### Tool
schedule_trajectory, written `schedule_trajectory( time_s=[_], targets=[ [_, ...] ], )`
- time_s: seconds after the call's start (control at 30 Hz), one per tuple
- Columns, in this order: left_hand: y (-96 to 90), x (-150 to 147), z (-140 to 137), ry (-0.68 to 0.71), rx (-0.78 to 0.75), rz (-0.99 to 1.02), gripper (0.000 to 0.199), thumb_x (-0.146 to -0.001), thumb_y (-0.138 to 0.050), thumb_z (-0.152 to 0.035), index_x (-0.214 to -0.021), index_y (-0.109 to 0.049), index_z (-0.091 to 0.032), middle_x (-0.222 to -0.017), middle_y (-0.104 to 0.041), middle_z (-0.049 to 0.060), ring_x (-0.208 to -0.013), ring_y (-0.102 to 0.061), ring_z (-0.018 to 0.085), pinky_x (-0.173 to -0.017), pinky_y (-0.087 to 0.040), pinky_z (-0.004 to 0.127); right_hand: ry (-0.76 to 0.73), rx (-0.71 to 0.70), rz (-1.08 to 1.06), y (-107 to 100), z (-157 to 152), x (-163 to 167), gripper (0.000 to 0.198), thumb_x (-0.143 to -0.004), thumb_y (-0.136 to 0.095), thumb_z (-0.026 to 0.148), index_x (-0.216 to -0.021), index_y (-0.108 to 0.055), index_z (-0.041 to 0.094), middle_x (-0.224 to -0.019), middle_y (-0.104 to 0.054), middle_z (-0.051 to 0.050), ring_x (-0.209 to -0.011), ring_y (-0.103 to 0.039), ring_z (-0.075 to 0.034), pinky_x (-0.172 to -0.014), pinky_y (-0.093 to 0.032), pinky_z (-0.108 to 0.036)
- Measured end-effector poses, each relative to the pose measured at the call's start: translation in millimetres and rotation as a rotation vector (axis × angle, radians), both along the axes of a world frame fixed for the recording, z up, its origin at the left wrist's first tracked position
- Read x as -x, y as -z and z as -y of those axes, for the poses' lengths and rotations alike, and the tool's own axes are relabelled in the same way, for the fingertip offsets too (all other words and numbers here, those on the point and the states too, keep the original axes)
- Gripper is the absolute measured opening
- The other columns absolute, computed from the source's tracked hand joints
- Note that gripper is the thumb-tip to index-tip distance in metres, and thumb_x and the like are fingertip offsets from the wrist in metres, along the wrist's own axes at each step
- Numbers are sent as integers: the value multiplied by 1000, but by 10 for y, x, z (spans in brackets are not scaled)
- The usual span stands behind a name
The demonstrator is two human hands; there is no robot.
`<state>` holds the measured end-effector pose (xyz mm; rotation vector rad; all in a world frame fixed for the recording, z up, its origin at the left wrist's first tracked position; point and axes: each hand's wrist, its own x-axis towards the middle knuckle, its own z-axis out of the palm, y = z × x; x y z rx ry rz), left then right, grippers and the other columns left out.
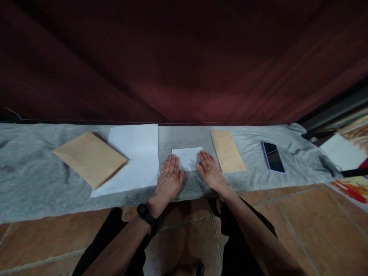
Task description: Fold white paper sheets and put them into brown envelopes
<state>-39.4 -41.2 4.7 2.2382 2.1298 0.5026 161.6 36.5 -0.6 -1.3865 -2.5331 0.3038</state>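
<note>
- Along the back edge of the cloth-covered worktop (25, 172), a dark red cloth (184, 69) (hanging in soft folds); below the front edge, a tiled floor (290, 214).
- Right of centre, well apart from both hands, a phone (273, 157) in a pale purple case, dark screen upward.
- Left of centre, near the left hand, large white sheets (136, 151), partly covered by brown envelopes (90, 159) lying at a slant.
- Just beside the right hand, a single brown envelope (228, 151), flat and slightly turned; contact with the fingers hard to judge.
- Between the hands, flat on the worktop, a small white paper (188, 159).
- Left hand (169, 177) palm down, fingers straight and close together, over the paper's left edge; right hand (212, 170) likewise over the right edge (both flattened, neither gripping).
- Around the left wrist, a black band (147, 215).
- Cannot tell the contents of any envelope; reddish print on them too small to read.
- Cannot count the stacked envelopes or the layers of the small paper; its side edges partly hidden under fingers.
- At the far right, a red and yellow printed piece (352, 188), cut off by the border.
</note>
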Motion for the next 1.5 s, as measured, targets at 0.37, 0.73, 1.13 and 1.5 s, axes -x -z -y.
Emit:
schedule_trajectory(
  time_s=[0.37,0.73,1.13,1.5],
  targets=[
    [60,-242,-384,75,42,-16,61,-97,-30,-19,-156,-29,-7,-161,-35,17,-153,-23,25,-124,-26,48,-85,34,-89,-96,-8,477,59,-107,-22,42,-157,-32,12,-163,-33,-9,-153,-24,-18,-126,-23,-38],
    [125,-123,-399,-35,2,-53,58,-98,-31,-24,-153,-37,-4,-159,-38,19,-151,-29,28,-122,-29,48,8,-41,-3,33,-57,418,60,-107,-29,45,-156,-33,12,-161,-34,-12,-152,-26,-22,-125,-23,-44],
    [1,116,-279,31,92,-98,75,-93,-51,-51,-151,-38,-5,-160,-35,21,-152,-26,34,-122,-26,54,78,-41,35,62,-193,91,62,-106,-33,45,-156,-33,9,-162,-32,-13,-152,-28,-25,-123,-26,-45],
    [-275,153,-270,106,259,-120,65,-84,-57,-25,-147,-45,-12,-159,-38,20,-150,-31,32,-121,-27,53,43,0,13,41,-230,19,60,-104,-38,42,-155,-36,10,-161,-35,-14,-151,-29,-26,-123,-28,-48]
  ],
)
